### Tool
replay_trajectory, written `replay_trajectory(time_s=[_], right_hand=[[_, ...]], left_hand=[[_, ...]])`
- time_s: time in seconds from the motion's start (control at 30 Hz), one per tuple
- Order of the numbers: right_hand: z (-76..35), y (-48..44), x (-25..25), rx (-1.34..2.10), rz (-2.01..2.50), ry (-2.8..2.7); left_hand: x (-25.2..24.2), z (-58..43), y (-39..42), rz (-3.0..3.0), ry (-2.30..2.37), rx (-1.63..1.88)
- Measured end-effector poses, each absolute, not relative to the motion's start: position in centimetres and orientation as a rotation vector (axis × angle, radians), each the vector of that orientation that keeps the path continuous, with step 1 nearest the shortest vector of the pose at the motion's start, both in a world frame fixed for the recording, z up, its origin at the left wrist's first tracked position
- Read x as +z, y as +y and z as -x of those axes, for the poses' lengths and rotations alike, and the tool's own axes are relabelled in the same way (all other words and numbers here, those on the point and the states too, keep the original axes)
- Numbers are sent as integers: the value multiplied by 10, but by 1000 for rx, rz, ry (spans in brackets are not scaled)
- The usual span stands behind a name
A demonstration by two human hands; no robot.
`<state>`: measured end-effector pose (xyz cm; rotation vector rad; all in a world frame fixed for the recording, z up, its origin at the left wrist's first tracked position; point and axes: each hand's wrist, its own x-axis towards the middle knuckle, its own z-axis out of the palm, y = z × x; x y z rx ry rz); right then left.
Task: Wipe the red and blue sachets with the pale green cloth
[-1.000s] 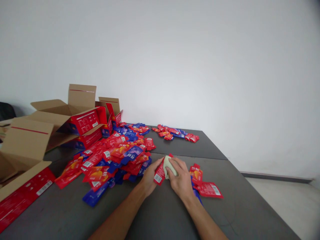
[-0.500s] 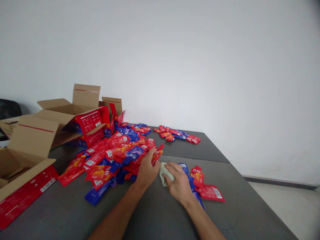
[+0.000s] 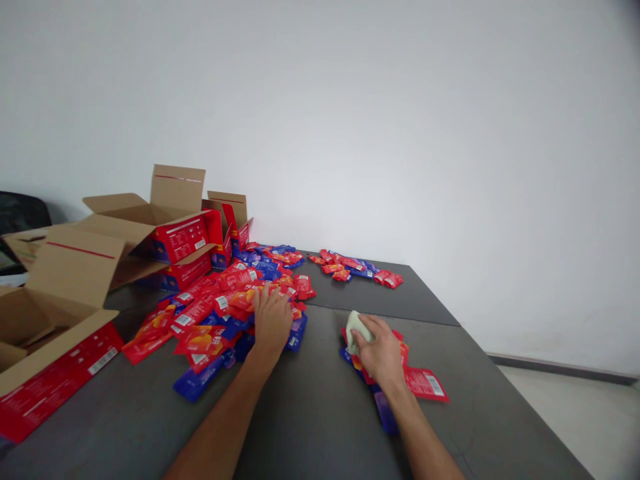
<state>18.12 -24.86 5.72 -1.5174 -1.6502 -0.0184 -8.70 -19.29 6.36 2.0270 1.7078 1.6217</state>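
Observation:
My left hand (image 3: pixel 273 317) lies palm down on a big heap of red and blue sachets (image 3: pixel 220 307) on the grey table (image 3: pixel 310 413), fingers stretched over the packets. My right hand (image 3: pixel 380 350) is closed round a pale green cloth (image 3: pixel 356 330) and rests on a small group of red and blue sachets (image 3: pixel 417 383) to the right of the heap.
Open cardboard boxes with red printed sides stand at the left (image 3: pixel 165 233) and near left (image 3: pixel 55 333). A third small cluster of sachets (image 3: pixel 355 267) lies at the table's far edge by the white wall. The table's right edge drops to the floor.
My left hand let go of the red sachet it held by the cloth and moved left onto the big heap. My right hand with the cloth shifted right onto the small group.

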Motion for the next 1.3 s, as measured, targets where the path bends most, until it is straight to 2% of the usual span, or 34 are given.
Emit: replay_trajectory(time_s=[0.13,0.3,0.4,0.47,0.73,0.87,0.93,1.1,1.3], right_hand=[[-198,-243,59,-108,1619,-1548],[-209,-240,57,-149,1670,-1505],[-209,-239,53,-148,1660,-1520],[-208,-239,51,-159,1639,-1530],[-198,-244,59,-113,1582,-1487],[-191,-250,70,-97,1512,-1451],[-184,-254,72,-83,1433,-1482],[-156,-266,68,47,1225,-1716],[-130,-274,53,173,1183,-1977]], left_hand=[[58,42,-212,-1904,1272,1512],[41,-7,-235,-2382,784,949],[32,-16,-239,-2541,701,645],[29,-15,-240,-2574,742,572],[39,-6,-237,-2501,1076,820],[38,6,-222,-1950,1074,1235],[37,10,-217,-1593,1059,1333],[42,13,-218,-941,710,1261],[55,13,-226,-754,516,1172]])
